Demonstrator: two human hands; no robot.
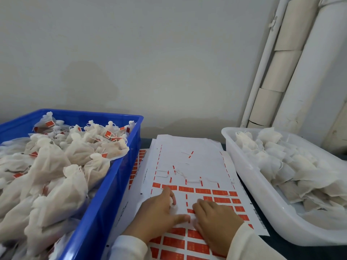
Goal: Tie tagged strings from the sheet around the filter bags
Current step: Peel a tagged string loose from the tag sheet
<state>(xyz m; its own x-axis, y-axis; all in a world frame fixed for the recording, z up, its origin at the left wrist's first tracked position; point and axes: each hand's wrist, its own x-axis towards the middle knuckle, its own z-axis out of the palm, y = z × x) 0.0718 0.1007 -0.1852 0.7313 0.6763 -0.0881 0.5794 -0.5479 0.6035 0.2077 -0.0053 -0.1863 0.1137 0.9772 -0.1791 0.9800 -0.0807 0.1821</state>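
A thumb and forefinger of the left hand (159, 212) stretch flat over the sheet (189, 147), the thumb pointing right toward the other hand, while something small and white, perhaps the neck of a filter bag or a bit of string, sits tucked against the forefinger (too small to tell which). The right hand (216, 220) lies palm down just beside it, its fingers curled onto the edge of a red tag (190, 211); whether they have pinched that tag or only press on it cannot be told from this angle. The pairing looks like one hand steadying the paper so the other can peel a tagged string free. Around the hands, rows of red tags (193, 246) remain whole on the near half of the sheet, while the far half is picked nearly clean, with a few loose strings (193, 181) lying across it. To the left, touching the stack of sheets, a blue crate (105, 212) is heaped with tied bags (62, 162) showing red tags, seemingly the finished pile. To the right, a white tray (262, 199) holds flat, untied filter bags (281, 162), within easy reach of the right hand. Pale pipes (300, 72) run up the wall behind.
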